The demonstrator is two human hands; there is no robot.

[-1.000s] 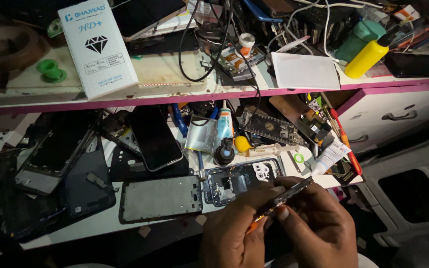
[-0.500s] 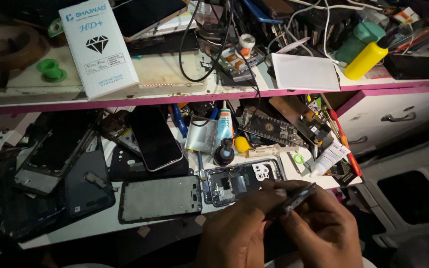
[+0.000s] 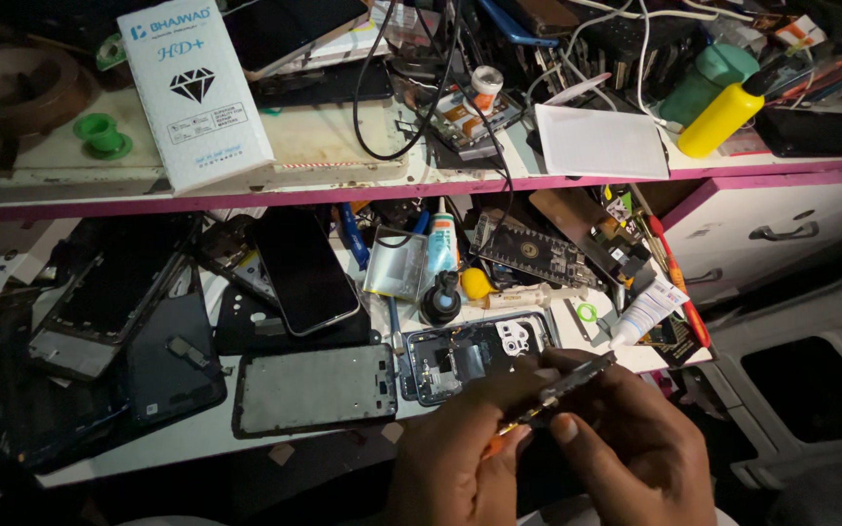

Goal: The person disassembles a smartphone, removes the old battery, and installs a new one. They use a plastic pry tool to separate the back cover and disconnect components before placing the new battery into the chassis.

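Observation:
Both my hands meet at the bottom middle, in front of the bench edge. My left hand [image 3: 460, 458] and my right hand [image 3: 635, 448] together pinch a thin dark metal tool [image 3: 567, 382] with an orange part near its lower end; its tip points up and right. Just beyond the hands lies an opened phone body [image 3: 470, 353] with its inner parts showing. To its left rests a dark phone frame [image 3: 314, 390], flat on the bench.
Several phones and screens [image 3: 304, 273] crowd the left bench. A small glue tube [image 3: 440, 248], black bottle [image 3: 440, 297] and circuit board [image 3: 538, 255] lie behind. On the pink-edged shelf [image 3: 343, 190] stand a white box [image 3: 195, 93], yellow bottle [image 3: 723, 117] and cables. White drawers [image 3: 782, 229] are at right.
My hands have shifted slightly and turned the thin tool between the fingers. The bench items have not moved.

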